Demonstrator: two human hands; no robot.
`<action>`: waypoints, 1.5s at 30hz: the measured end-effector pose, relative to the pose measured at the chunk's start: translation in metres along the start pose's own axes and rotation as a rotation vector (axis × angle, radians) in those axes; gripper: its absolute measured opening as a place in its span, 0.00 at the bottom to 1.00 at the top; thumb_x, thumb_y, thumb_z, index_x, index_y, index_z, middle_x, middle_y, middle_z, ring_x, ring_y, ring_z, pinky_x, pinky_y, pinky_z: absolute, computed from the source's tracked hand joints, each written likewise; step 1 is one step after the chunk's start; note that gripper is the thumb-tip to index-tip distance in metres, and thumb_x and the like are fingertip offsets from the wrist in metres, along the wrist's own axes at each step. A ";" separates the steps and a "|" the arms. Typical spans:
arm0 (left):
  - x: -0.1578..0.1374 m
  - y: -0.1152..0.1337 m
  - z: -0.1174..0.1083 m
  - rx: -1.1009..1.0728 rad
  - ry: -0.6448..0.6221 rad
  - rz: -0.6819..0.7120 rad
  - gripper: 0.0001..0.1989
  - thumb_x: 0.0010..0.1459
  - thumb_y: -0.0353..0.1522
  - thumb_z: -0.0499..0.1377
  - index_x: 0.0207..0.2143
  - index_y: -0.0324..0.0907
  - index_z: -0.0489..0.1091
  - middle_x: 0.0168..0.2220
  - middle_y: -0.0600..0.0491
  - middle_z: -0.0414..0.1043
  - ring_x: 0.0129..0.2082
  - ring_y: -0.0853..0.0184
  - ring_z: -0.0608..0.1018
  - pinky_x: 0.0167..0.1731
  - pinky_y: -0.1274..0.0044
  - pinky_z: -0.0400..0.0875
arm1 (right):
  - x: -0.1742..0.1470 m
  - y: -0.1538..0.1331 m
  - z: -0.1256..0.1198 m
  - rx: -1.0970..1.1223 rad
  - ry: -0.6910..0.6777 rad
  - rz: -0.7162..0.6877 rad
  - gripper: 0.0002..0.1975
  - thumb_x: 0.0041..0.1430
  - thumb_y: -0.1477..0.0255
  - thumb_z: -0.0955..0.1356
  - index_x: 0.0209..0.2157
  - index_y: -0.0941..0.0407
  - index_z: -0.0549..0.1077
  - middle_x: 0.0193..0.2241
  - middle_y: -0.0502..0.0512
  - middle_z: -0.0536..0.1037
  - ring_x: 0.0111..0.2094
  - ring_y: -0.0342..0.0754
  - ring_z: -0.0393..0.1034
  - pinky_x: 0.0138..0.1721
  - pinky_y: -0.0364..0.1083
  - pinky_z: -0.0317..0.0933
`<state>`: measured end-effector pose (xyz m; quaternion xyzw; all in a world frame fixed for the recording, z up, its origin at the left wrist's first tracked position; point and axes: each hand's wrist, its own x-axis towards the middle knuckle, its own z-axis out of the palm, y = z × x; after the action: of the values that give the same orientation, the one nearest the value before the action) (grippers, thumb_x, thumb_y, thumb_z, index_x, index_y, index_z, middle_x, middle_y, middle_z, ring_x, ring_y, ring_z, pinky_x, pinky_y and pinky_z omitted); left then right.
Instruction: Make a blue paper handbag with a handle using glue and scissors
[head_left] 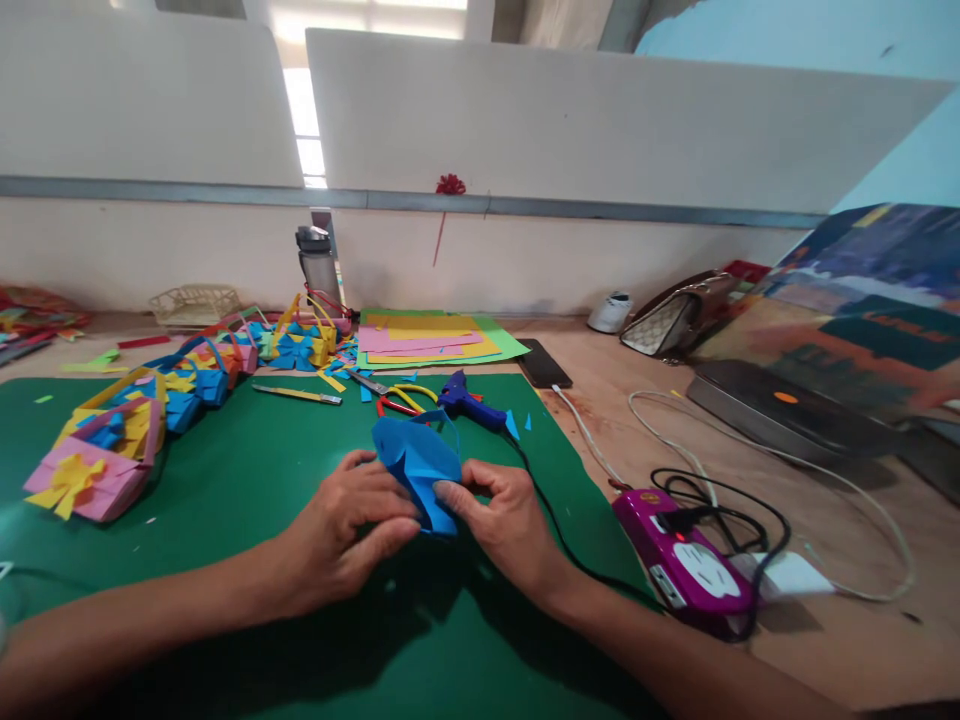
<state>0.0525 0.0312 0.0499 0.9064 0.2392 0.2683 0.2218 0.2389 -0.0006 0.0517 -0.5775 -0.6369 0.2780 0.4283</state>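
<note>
A small blue paper basket (pixel 421 470) with folded sides is held tilted above the green mat (pixel 262 590). A thin blue strip curves out over its top. My left hand (pixel 358 525) is closed on its left side, the fingers partly behind the paper and the thumb at the lower edge. On the right, my right hand (pixel 506 515) pinches the folded side, thumb in front and fingers hidden behind. Just beyond it lie a blue glue gun (pixel 471 402) and scissors (pixel 401 398) with red and yellow handles. A yellow cutter knife (pixel 296 394) rests farther left.
Several finished paper baskets (pixel 101 465) line the left side. Coloured paper sheets (pixel 427 340) lie stacked at the back, near a bottle (pixel 319 265) and a phone (pixel 545 363). A purple power strip (pixel 686 560) with tangled cables sits right; the glue gun's cord runs to it.
</note>
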 end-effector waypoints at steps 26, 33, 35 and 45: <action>0.016 0.014 -0.005 -0.798 0.203 -0.593 0.17 0.46 0.28 0.59 0.39 0.40 0.59 0.24 0.57 0.73 0.16 0.76 0.69 0.17 0.83 0.66 | -0.007 -0.005 0.003 -0.028 0.048 -0.052 0.17 0.52 0.66 0.65 0.16 0.55 0.55 0.17 0.44 0.55 0.20 0.39 0.51 0.22 0.40 0.49; 0.013 0.009 -0.003 -0.653 0.208 -0.563 0.16 0.46 0.27 0.59 0.38 0.41 0.61 0.24 0.56 0.73 0.20 0.74 0.71 0.18 0.85 0.62 | -0.007 -0.001 0.004 -0.022 0.022 -0.055 0.16 0.52 0.66 0.65 0.17 0.56 0.58 0.17 0.45 0.57 0.21 0.39 0.52 0.23 0.40 0.49; 0.012 0.008 -0.003 -0.640 0.206 -0.552 0.18 0.45 0.27 0.60 0.41 0.41 0.62 0.24 0.56 0.73 0.23 0.72 0.73 0.21 0.84 0.64 | -0.006 -0.001 0.005 -0.012 0.027 -0.054 0.16 0.53 0.66 0.64 0.17 0.56 0.58 0.17 0.44 0.56 0.21 0.39 0.51 0.23 0.40 0.49; 0.013 0.008 -0.001 -0.619 0.250 -0.577 0.25 0.45 0.29 0.61 0.48 0.39 0.64 0.23 0.56 0.73 0.21 0.73 0.69 0.20 0.84 0.62 | -0.008 -0.004 0.007 0.016 0.022 -0.040 0.15 0.50 0.68 0.65 0.16 0.56 0.57 0.17 0.44 0.57 0.21 0.39 0.52 0.23 0.40 0.49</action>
<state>0.0638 0.0324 0.0596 0.6539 0.4159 0.3618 0.5182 0.2311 -0.0081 0.0499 -0.5643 -0.6413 0.2682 0.4454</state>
